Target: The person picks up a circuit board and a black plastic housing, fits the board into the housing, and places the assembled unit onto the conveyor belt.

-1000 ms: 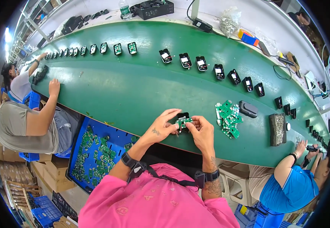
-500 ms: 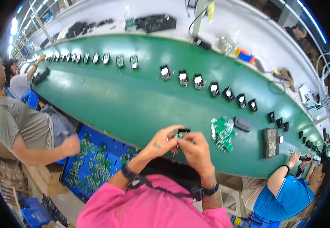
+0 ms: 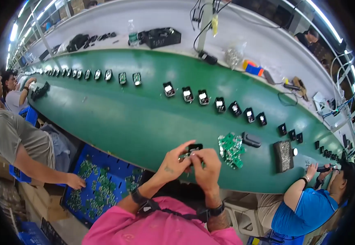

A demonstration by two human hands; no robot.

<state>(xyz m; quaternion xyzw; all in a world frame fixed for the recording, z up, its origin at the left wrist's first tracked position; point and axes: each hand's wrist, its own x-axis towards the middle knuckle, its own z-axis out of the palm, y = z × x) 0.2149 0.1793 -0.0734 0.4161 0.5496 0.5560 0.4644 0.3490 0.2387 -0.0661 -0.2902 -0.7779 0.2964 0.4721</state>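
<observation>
My left hand (image 3: 172, 164) is closed around a small black plastic housing (image 3: 195, 146), held just above the near edge of the green table. Against the housing, my right hand (image 3: 207, 164) has its fingers pinched; what lies between them is hidden. Right of my hands lies a loose pile of green circuit boards (image 3: 231, 152). A longer black plastic case (image 3: 251, 140) rests beside that pile.
Black housings (image 3: 203, 97) stand in a long row across the green table (image 3: 136, 118). A dark block (image 3: 283, 156) sits to the right. At left, a co-worker's hand (image 3: 76, 181) is over a blue bin (image 3: 122, 166) of boards. Another co-worker (image 3: 308, 208) sits at right.
The view has shifted, so the table appears slightly lower and further left. My hands stay together at the housing. The grey-shirted co-worker's hand has lowered to the boards in the blue bin.
</observation>
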